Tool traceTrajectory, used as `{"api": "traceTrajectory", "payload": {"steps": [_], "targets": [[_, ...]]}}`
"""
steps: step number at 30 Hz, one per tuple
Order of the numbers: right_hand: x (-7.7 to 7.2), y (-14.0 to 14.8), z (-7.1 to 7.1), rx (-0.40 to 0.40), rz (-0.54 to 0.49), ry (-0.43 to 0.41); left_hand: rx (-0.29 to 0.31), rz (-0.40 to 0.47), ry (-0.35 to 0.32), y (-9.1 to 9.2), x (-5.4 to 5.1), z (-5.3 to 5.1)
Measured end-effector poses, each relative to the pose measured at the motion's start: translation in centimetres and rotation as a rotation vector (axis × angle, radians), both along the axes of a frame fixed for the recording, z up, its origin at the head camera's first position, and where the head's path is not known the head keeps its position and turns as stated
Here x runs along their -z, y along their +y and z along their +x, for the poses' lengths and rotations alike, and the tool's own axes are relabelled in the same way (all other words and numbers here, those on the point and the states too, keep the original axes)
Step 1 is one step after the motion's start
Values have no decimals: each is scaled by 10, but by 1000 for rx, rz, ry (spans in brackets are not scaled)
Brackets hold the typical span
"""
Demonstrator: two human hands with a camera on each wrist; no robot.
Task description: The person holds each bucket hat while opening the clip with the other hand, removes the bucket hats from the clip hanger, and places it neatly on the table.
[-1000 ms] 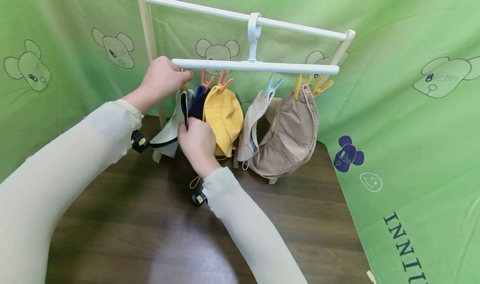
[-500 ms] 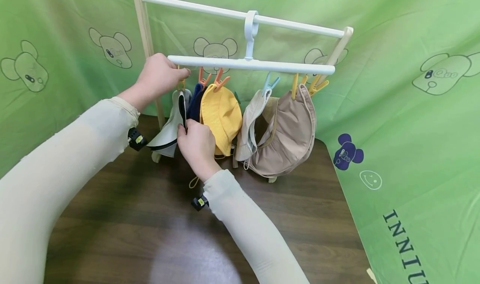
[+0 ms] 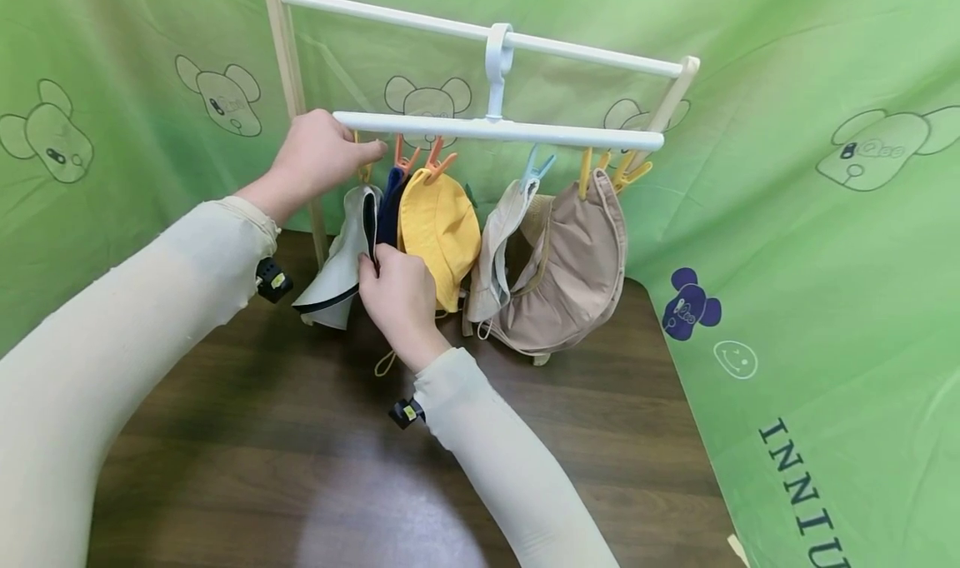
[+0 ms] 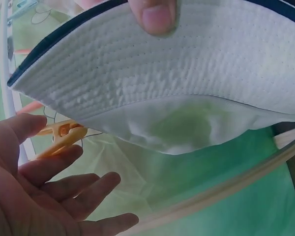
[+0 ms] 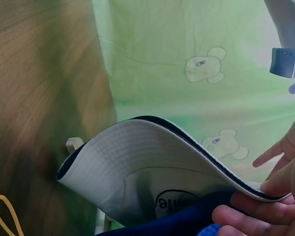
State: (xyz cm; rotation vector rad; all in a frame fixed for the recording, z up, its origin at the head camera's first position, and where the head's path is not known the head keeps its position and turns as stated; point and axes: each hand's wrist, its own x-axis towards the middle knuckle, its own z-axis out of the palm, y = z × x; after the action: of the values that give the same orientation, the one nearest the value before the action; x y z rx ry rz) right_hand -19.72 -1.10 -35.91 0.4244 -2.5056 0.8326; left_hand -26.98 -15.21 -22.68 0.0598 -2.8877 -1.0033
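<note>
White hat [image 3: 345, 239] lower, right hand [image 3: 401, 299] gripping brim [image 4: 206, 59] — left hand [image 3: 317, 153] pinching 1 clip [image 3: 365, 171]

Yellow clip [image 3: 365, 171] partly hidden by left hand [image 3: 318, 156]. Navy hat [image 3: 388, 208] mostly hidden behind yellow hat [image 3: 438, 235]. Lettering [image 5: 173, 199] inside white hat [image 3: 337, 251] part-covered, I can't read it whole. Wall letters [image 3: 801, 486] cut off at head view's bottom edge.

Your yellow hat [image 3: 442, 231] is plain. Left of it you see a navy hat [image 3: 388, 210], then a white hat [image 3: 339, 256] with dark trim [image 3: 368, 214], stitched rows lining its brim [image 4: 201, 59], and a yellow peg [image 3: 365, 171]. Right of it come a beige hat [image 3: 497, 260] and a tan hat [image 3: 573, 260]. Behind it, the green cloth [image 3: 787, 52] shows outlined animal faces [image 3: 228, 102]; below it, the brown floor [image 3: 615, 435] shows wood grain. Your sleeves [image 3: 165, 276] are cream.
</note>
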Motion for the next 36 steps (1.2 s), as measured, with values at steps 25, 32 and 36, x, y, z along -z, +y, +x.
{"api": "traceTrajectory", "payload": {"steps": [25,32,36], "targets": [[7,9,3,-54,76,153,-20,-3,47,-4,5,0],[8,12,2,-76,79,174,-24,41,48,-10,4,-3],[9,14,1,-88,73,179,-16,42,37,-13,5,-2]]}}
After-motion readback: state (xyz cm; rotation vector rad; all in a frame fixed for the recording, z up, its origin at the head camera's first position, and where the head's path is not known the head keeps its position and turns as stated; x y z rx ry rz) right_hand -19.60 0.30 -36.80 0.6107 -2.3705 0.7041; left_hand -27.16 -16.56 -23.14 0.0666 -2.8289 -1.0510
